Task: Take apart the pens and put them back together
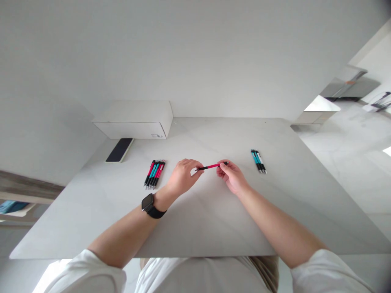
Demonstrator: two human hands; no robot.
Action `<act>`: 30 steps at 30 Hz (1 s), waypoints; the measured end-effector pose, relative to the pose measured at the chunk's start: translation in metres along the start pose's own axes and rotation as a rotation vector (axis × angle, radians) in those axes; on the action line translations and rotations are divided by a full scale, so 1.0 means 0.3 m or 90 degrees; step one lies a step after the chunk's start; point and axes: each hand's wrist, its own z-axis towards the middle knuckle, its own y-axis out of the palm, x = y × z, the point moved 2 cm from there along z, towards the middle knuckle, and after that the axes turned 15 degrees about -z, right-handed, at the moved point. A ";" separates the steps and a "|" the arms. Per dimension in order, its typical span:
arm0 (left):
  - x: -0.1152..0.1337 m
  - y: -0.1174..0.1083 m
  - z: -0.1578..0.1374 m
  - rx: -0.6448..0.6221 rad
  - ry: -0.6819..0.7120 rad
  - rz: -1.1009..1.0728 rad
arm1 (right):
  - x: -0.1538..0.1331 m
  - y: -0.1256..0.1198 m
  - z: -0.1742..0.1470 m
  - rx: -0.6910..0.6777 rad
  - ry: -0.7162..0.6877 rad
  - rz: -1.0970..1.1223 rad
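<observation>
A red and black pen (pixel 212 166) is stretched between my two hands over the middle of the table, lying nearly level. My left hand (pixel 184 176) pinches its black grip near the tip. At the other end, the fingers of my right hand (pixel 232 176) close around the black clicker end. To the left of my left hand lies a row of several red and teal pens (pixel 154 174), tips toward me. Farther right of my right hand is a smaller group of teal and white pens (pixel 258 161), side by side.
A white box (pixel 131 129) stands at the back left against the wall. In front of it lies a dark-screened phone (pixel 119 150). The white marbled table (pixel 210 228) ends at a slanting right edge. A black watch (pixel 149 204) is on my left wrist.
</observation>
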 end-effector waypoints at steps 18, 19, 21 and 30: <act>-0.106 0.051 -0.065 0.088 -0.086 -0.105 | 0.021 0.009 -0.013 -0.034 -0.013 -0.064; -0.109 0.053 -0.066 0.087 -0.091 -0.114 | 0.020 0.009 -0.014 -0.032 -0.016 -0.064; -0.111 0.055 -0.068 0.094 -0.091 -0.130 | 0.019 0.010 -0.014 -0.028 -0.018 -0.062; -0.101 0.052 -0.075 0.100 -0.091 -0.149 | 0.019 0.005 -0.012 -0.034 -0.018 -0.034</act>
